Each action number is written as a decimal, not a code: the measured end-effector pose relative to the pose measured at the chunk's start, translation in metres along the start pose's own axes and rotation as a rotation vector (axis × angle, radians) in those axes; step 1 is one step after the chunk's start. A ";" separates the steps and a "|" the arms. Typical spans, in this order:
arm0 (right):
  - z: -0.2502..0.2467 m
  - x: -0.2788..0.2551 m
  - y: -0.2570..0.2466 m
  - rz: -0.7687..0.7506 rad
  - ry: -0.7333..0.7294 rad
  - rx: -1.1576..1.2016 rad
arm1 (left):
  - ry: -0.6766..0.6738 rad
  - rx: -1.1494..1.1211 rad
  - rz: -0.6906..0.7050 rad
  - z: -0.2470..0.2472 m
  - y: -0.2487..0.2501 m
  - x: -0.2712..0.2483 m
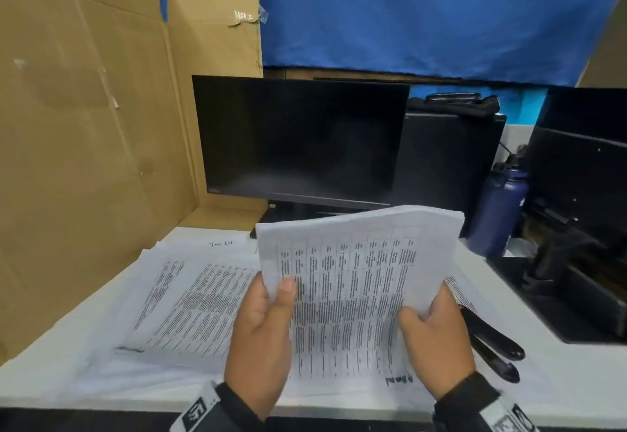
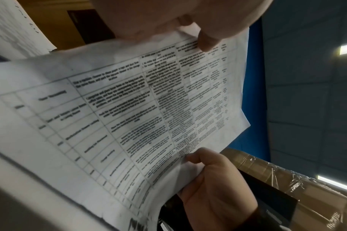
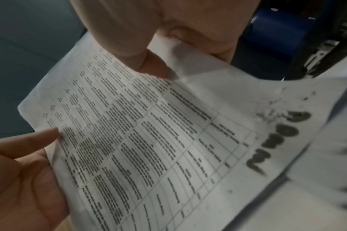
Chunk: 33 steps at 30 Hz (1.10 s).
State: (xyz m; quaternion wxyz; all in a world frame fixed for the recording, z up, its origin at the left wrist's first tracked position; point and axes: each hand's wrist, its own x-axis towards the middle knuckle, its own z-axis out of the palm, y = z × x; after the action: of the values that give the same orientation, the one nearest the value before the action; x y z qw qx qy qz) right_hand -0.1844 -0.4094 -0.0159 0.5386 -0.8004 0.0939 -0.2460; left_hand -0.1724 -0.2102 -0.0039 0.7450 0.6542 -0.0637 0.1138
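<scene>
Pinching the printed table sheet [image 1: 353, 282] by its side edges above the surface [image 1: 559, 380], left hand [image 1: 261, 333] and right hand [image 1: 437, 340] bow it, so squeezing harder could crease it or a slip drop it onto loose pages [image 1: 190, 299]

Surface [image 1: 51, 363]: white, flat.
Cardboard panels [image 1: 84, 126]: brown, creased, standing upright along the left side and into the far-left corner, with tape near the top.
Backdrop [image 1: 424, 14]: blue cloth, hung across the rear wall.
Monitor [image 1: 298, 139]: black, screen dark, at the back of the surface.
Computer case [image 1: 448, 167]: black, just right of the monitor.
Bottle [image 1: 498, 207]: dark blue, beside the case.
Ceiling [image 2: 306, 93]: grey panels, lit strip lights [image 2: 346, 50].
</scene>
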 end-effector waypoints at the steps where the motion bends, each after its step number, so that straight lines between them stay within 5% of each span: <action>1: 0.001 -0.002 -0.002 -0.011 0.004 -0.001 | 0.015 0.008 -0.003 0.000 -0.001 0.000; 13: 0.012 -0.024 -0.009 -0.019 0.062 0.045 | 0.023 0.160 0.082 0.004 -0.009 -0.001; 28: 0.020 -0.027 -0.011 -0.002 0.216 0.180 | 0.073 0.067 0.120 0.002 0.005 0.007; 33: 0.024 -0.023 0.005 0.092 0.172 0.153 | 0.111 0.137 0.027 -0.002 -0.006 0.015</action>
State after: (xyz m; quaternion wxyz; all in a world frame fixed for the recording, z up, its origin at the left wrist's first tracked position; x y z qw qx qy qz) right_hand -0.1917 -0.3817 -0.0343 0.5986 -0.7279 0.1574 -0.2952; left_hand -0.1562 -0.2082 -0.0065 0.6993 0.6954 -0.0231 0.1638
